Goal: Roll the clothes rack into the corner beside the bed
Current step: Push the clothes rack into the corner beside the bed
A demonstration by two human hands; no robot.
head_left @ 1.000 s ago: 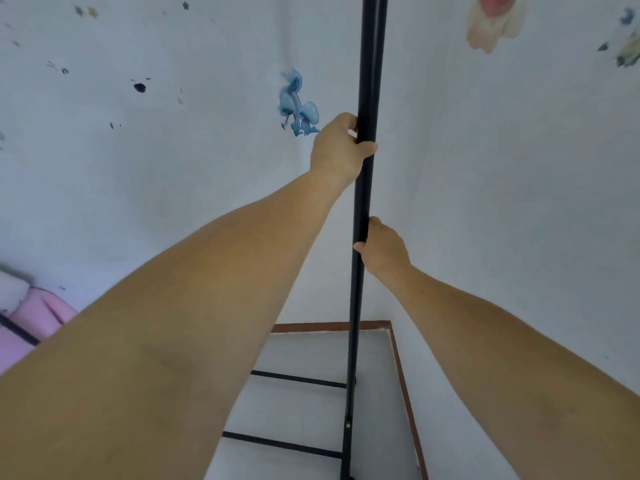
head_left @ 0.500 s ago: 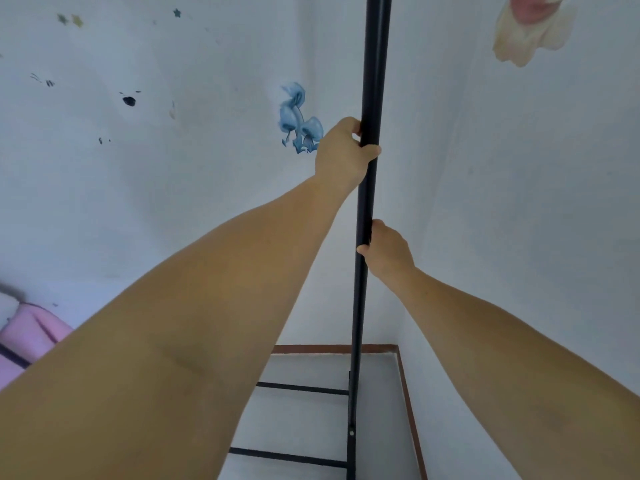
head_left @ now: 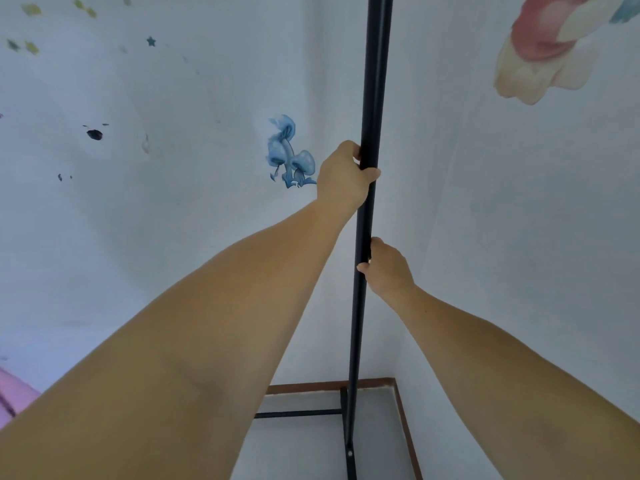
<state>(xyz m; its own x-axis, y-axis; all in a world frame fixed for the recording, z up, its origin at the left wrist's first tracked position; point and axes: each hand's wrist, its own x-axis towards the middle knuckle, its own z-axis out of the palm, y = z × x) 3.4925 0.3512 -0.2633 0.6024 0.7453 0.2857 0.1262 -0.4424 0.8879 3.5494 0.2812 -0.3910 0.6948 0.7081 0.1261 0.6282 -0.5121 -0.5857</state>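
The clothes rack shows as a black upright pole [head_left: 375, 81] that runs from the top of the view down to a black base frame [head_left: 301, 413] on the pale floor. My left hand [head_left: 344, 174] is wrapped around the pole at mid height. Lower down, my right hand [head_left: 388, 268] grips the same pole from the right side. The pole stands close in front of the room corner where two white walls meet. The rack's wheels and top bar are out of view.
A brown skirting board [head_left: 403, 420] lines the floor along both walls of the corner. A blue mushroom sticker [head_left: 289, 154] is on the left wall, a pink and cream sticker [head_left: 543, 50] on the right wall. Pink bedding [head_left: 14, 396] shows at the lower left edge.
The view has tilted and moved closer to the corner; the skirting board and base frame sit lower in the picture, and less pink bedding shows. Both hands keep their grip on the pole.
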